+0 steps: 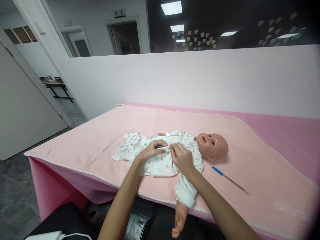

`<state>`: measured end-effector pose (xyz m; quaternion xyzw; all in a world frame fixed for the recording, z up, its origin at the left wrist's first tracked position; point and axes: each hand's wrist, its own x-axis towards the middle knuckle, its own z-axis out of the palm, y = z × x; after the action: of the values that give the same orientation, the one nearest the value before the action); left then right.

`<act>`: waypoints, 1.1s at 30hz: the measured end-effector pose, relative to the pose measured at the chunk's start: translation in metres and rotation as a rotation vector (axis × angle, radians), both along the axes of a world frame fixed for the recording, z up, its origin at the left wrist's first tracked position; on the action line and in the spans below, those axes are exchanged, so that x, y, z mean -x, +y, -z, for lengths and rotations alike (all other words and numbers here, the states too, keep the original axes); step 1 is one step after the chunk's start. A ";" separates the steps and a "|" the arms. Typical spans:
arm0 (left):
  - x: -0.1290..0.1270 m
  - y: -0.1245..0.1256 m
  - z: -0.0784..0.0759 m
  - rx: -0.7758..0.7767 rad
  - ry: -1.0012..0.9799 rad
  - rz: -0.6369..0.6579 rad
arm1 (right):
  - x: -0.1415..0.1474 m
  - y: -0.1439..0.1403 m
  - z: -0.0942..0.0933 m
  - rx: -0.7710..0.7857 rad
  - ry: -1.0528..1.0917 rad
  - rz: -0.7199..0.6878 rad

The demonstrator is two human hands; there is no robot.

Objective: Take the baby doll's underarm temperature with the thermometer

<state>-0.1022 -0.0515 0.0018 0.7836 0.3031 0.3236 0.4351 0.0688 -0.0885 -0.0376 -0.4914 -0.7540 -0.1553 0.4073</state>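
A baby doll (212, 146) lies on its back on a pink blanket (105, 133), head to the right. It wears a white printed onesie (160, 165). My left hand (151, 150) pinches the onesie's front edge at the chest. My right hand (182, 157) pinches the facing edge, fingertips almost touching the left hand at a small snap. One bare doll arm (178, 220) hangs over the table's near edge.
A thin blue-tipped stick (228, 179) lies on the blanket right of the doll. A pale partition wall (200, 76) runs behind the table. An open doorway and floor are at the left. Dark seating sits below the near edge.
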 end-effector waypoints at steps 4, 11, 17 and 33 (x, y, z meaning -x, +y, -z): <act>0.001 0.003 0.001 0.008 0.005 0.002 | 0.000 0.000 -0.001 0.002 0.003 -0.002; 0.001 0.005 0.002 0.043 -0.003 0.014 | 0.001 0.000 -0.001 -0.007 -0.010 0.015; 0.000 0.006 0.001 0.066 -0.019 0.015 | 0.001 -0.002 -0.002 -0.016 -0.023 0.028; 0.000 0.002 0.009 0.110 -0.133 -0.117 | -0.003 -0.006 -0.004 0.015 0.068 0.025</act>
<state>-0.1017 -0.0498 -0.0069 0.7164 0.3360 0.3828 0.4769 0.0716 -0.0948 -0.0335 -0.5091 -0.7345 -0.1377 0.4271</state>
